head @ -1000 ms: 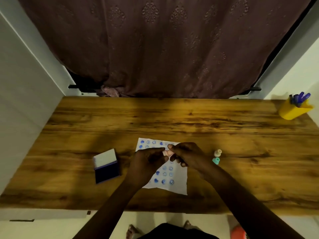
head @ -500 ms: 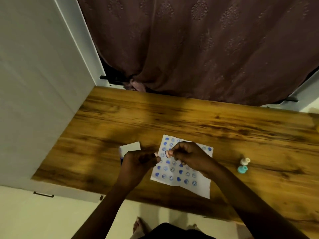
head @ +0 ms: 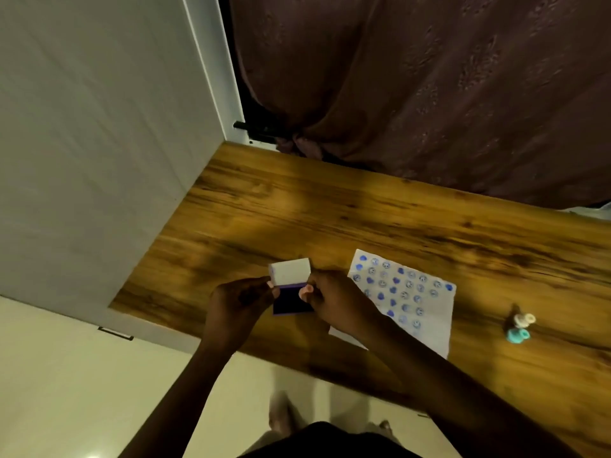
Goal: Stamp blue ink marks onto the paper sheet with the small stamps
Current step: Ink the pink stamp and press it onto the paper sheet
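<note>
I am looking down at the wooden table (head: 330,209), with a pale wall (head: 99,127) on the far left and a dark curtain (head: 429,77) hanging behind the table.

My left hand (head: 239,300) is hovering at the left side of the ink pad (head: 292,300). Its fingers are curled in narrow, and the fingertips (head: 271,285) are touching the pad's open white lid (head: 290,271) at its lower left corner. I cannot tell whether they are gripping the lid or only resting against it.

The ink pad is sitting between my two hands, its dark blue face turned up and its lid standing raised at the far edge.

My right hand (head: 334,304) is crowding the pad's right side, fingers curled in tight. The thumb tip (head: 305,290) is lying at the pad's right edge, just below the lid. Whether a stamp is pinched inside those fingers I cannot tell; nothing of it is showing.

The paper (head: 426,312) is lying just right of that hand, partly under my wrist, covered in rows of blue marks.

Further right, well apart from both hands, two stamps are lying together on the table: a white stamp (head: 525,320) and a teal stamp (head: 517,335) touching it on the near side.
</note>
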A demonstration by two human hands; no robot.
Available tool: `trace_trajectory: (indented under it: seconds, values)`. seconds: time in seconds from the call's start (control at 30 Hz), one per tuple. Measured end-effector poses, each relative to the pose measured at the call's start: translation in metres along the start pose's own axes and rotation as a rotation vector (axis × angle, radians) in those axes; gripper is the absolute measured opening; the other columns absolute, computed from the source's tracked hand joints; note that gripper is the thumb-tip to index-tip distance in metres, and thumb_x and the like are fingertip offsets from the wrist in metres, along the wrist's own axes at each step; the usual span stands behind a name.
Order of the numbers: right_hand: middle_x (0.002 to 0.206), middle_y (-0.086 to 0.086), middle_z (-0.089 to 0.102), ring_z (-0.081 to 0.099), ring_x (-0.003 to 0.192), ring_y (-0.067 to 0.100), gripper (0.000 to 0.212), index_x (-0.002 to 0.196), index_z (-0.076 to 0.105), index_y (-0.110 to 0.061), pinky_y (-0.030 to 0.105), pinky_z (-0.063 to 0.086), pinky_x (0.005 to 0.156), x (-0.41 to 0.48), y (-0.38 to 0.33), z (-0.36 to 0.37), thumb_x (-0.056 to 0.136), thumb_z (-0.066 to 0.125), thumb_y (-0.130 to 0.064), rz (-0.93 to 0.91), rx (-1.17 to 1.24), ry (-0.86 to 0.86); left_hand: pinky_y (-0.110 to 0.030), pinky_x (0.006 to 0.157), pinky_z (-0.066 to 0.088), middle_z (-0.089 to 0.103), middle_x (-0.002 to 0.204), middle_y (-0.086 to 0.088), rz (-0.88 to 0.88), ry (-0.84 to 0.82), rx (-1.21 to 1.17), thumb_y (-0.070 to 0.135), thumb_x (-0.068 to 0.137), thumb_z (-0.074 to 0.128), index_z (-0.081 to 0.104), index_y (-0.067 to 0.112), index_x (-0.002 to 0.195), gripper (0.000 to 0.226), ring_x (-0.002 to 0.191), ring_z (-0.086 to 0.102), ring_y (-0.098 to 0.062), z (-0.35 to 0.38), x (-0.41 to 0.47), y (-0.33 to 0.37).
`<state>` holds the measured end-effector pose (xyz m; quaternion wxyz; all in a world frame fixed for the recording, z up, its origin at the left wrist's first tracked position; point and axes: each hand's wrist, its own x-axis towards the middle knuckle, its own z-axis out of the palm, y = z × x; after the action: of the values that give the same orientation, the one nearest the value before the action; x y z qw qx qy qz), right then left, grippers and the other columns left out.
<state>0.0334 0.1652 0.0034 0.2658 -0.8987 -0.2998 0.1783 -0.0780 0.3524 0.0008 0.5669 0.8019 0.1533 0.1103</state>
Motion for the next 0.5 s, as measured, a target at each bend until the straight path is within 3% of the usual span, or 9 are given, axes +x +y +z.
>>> trace_trajectory:
  seconds: [0.07,0.17,0.23,0.37,0.5]
  values:
    - [0.136,0.013,0.064,0.062,0.124,0.029,0.036,0.130,0.060,-0.010,0.035,0.050,0.106,0.006,-0.002,0.010,0.104,0.053,-0.033,0.007,-0.110,-0.051,-0.016,0.076,0.061,0.083,0.098,0.011,0.000,-0.001,-0.003,0.013,0.091,0.079,0.079,0.023,0.102,0.015,0.094,0.079,-0.005,-0.003,-0.002,-0.002]
    - [0.132,0.013,0.066,0.064,0.120,0.028,0.031,0.127,0.058,-0.014,0.033,0.051,0.098,0.011,-0.004,0.019,0.102,0.057,-0.031,0.001,-0.215,-0.082,-0.011,0.071,0.057,0.080,0.090,0.025,-0.017,-0.012,0.014,0.014,0.090,0.079,0.079,0.026,0.095,0.013,0.090,0.079,0.000,-0.007,-0.002,-0.006]
    - [0.129,0.012,0.067,0.065,0.118,0.027,0.030,0.126,0.059,-0.015,0.033,0.053,0.096,0.011,-0.004,0.022,0.099,0.061,-0.029,-0.014,-0.252,-0.085,-0.012,0.069,0.057,0.081,0.090,0.022,-0.038,-0.001,0.007,0.017,0.090,0.080,0.080,0.028,0.092,0.011,0.088,0.079,-0.001,-0.011,-0.002,-0.009]
    - [0.129,0.012,0.068,0.065,0.120,0.028,0.034,0.125,0.061,-0.014,0.038,0.052,0.102,0.010,-0.005,0.028,0.093,0.069,-0.023,-0.011,-0.283,-0.097,-0.032,0.074,0.064,0.083,0.095,0.012,-0.050,0.000,-0.008,0.025,0.091,0.080,0.081,0.031,0.097,0.008,0.089,0.080,-0.007,-0.014,-0.001,-0.013]
    - [0.134,0.013,0.065,0.062,0.124,0.029,0.037,0.130,0.060,-0.012,0.036,0.046,0.108,0.012,-0.007,0.031,0.095,0.067,-0.021,0.018,-0.266,-0.102,-0.040,0.082,0.065,0.083,0.102,0.005,-0.089,-0.012,-0.042,0.018,0.091,0.080,0.081,0.025,0.103,0.014,0.097,0.080,-0.011,-0.009,0.001,-0.018]
